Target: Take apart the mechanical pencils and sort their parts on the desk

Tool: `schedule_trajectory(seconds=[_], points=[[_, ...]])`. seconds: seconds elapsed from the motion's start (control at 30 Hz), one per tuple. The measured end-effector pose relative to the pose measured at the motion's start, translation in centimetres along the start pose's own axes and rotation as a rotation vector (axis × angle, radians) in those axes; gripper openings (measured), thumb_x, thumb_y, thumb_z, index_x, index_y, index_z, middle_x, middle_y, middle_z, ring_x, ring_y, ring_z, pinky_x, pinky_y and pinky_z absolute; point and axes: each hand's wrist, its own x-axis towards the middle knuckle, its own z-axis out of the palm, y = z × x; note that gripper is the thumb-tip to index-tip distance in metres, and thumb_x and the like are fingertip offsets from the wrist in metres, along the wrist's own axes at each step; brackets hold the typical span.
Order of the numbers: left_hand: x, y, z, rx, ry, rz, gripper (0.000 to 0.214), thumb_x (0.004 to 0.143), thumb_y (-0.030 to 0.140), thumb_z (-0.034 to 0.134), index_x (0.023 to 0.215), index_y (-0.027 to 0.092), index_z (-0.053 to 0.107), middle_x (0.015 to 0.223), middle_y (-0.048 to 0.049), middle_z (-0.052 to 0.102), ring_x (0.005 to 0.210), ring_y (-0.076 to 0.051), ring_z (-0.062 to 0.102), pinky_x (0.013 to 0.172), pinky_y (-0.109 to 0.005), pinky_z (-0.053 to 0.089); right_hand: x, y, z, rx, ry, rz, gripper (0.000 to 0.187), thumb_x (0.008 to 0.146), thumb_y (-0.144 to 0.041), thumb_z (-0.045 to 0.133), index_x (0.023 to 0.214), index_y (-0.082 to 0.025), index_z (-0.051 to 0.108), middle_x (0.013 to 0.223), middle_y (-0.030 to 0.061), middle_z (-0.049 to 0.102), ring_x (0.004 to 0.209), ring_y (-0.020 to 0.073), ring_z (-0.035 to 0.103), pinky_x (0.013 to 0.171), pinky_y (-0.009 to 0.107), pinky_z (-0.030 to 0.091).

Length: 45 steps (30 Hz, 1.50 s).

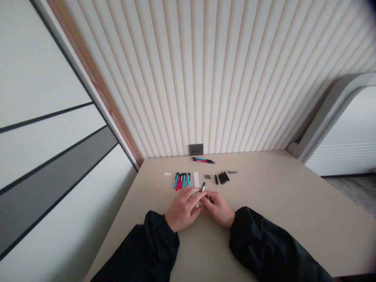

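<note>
My left hand and my right hand meet over the middle of the table. Between them is a whitish pen barrel with a dark clip, its top end sticking out beyond the fingers. My left fingers are closed around it. The thumb and forefinger of my right hand are pinched together beside the barrel's lower part; what they grip is hidden. Just beyond my hands lie white refills in a row. To their left are several blue and red pen barrels with dark clips.
Black grips, small metal springs and metal tips lie right of the refills. Small clear pieces are at the left. Two pens lie at the back, below a wall socket. A white cabinet stands left.
</note>
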Motion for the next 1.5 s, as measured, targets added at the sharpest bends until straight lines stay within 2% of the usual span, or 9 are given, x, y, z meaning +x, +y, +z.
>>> schedule_trajectory(seconds=[0.2,0.3,0.4,0.57,0.7,0.97,1.17,1.3,1.5], points=[[-0.7,-1.1,-0.2,-0.078,-0.044,0.106,0.050,0.090,0.041,0.054,0.137,0.024,0.043,0.120,-0.0115,0.058,0.110,-0.024,0.055,0.096,-0.042,0.046,-0.3,-0.6,-0.3,0.006,-0.071,0.009,0.043,0.091,-0.052,0.045,0.086,-0.014,0.065,0.073,0.0015,0.058,0.068,0.0140,0.049,0.065,0.025,0.043],[-0.6,-1.5,-0.4,-0.033,-0.025,0.100,0.048,0.092,0.040,0.052,0.136,0.024,0.045,0.118,-0.0108,0.060,0.111,-0.023,0.056,0.097,-0.040,0.047,-0.2,-0.3,-0.2,-0.046,-0.037,0.012,0.046,0.091,-0.055,0.043,0.087,-0.015,0.066,0.069,0.0006,0.055,0.066,0.0138,0.047,0.062,0.024,0.041],[-0.6,-2.5,-1.0,0.077,0.016,-0.028,0.045,0.093,0.036,0.049,0.136,0.022,0.045,0.122,-0.0111,0.058,0.114,-0.024,0.054,0.100,-0.041,0.044,-0.1,0.4,-0.2,-0.092,0.054,0.049,0.049,0.093,-0.055,0.039,0.087,-0.015,0.067,0.059,-0.0025,0.044,0.057,0.0117,0.039,0.055,0.023,0.036],[-1.6,-6.3,-2.0,0.303,0.056,-0.310,0.042,0.095,0.035,0.044,0.133,0.019,0.048,0.119,-0.0116,0.061,0.112,-0.026,0.055,0.097,-0.043,0.044,-0.1,1.5,-0.4,-0.126,0.134,0.089,0.051,0.092,-0.057,0.038,0.094,-0.015,0.068,0.056,-0.0049,0.032,0.052,0.0106,0.032,0.048,0.022,0.028],[-2.8,-8.3,-2.1,0.404,-0.047,-0.430,0.038,0.095,0.031,0.044,0.129,0.018,0.052,0.116,-0.0113,0.064,0.107,-0.027,0.058,0.088,-0.041,0.046,-0.2,1.4,-0.3,-0.117,0.133,0.095,0.051,0.093,-0.055,0.037,0.097,-0.014,0.067,0.057,-0.0044,0.034,0.052,0.0105,0.032,0.047,0.022,0.027],[-3.4,-8.7,-1.4,0.414,-0.139,-0.423,0.038,0.096,0.027,0.039,0.131,0.021,0.051,0.117,-0.0082,0.066,0.104,-0.025,0.058,0.087,-0.038,0.042,-0.4,0.8,-0.9,0.002,0.115,0.062,0.039,0.093,-0.032,0.032,0.118,-0.015,0.057,0.060,-0.0046,0.035,0.054,0.0113,0.034,0.052,0.023,0.030],[-3.2,-8.6,-1.1,0.432,-0.118,-0.420,0.039,0.096,0.028,0.039,0.132,0.022,0.050,0.112,-0.0076,0.067,0.101,-0.024,0.058,0.084,-0.036,0.043,-0.4,1.5,-0.9,-0.133,0.098,0.056,0.043,0.094,-0.035,0.035,0.131,-0.018,0.048,0.059,-0.0062,0.031,0.051,0.0110,0.029,0.049,0.023,0.026],[-3.0,-8.6,-1.2,0.457,-0.159,-0.425,0.039,0.094,0.026,0.042,0.132,0.020,0.049,0.111,-0.0078,0.068,0.099,-0.025,0.058,0.081,-0.036,0.045,-0.1,1.4,-1.0,-0.178,0.187,0.047,0.046,0.095,-0.038,0.036,0.136,-0.018,0.044,0.062,-0.0055,0.034,0.054,0.0114,0.034,0.053,0.023,0.031],[-3.1,-9.0,-1.1,0.444,-0.143,-0.426,0.037,0.094,0.025,0.043,0.130,0.023,0.052,0.111,-0.0068,0.068,0.099,-0.025,0.058,0.081,-0.035,0.045,0.1,1.2,-1.3,-0.253,0.236,0.054,0.046,0.094,-0.042,0.037,0.129,-0.016,0.052,0.060,-0.0048,0.037,0.053,0.0119,0.035,0.052,0.023,0.031]])
